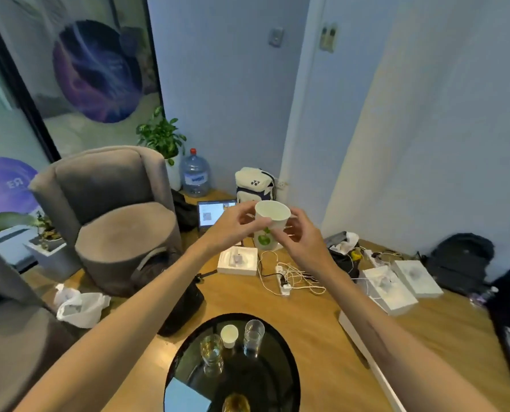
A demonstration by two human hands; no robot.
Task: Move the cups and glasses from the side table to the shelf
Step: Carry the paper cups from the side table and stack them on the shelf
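Both hands met at the centre of the frame around a white paper cup with a green print (270, 223), held upright in the air, well above the floor. The left hand (233, 226) pinched its rim and side with curled fingers; the right hand (299, 233) wrapped its lower part, fingers closed on it.

The task looked barely begun. On the round black glass side table (286, 379) at the bottom centre stood a small white paper cup (229, 335), a clear plastic cup (253, 337), a ribbed glass tumbler (211, 349) and an amber glass (236, 404) at the very edge. No shelf was in view.

Ahead, a white power strip with tangled cables (283, 281), white boxes (238, 261) and a grey armchair (120, 215) cluttered the wooden floor.
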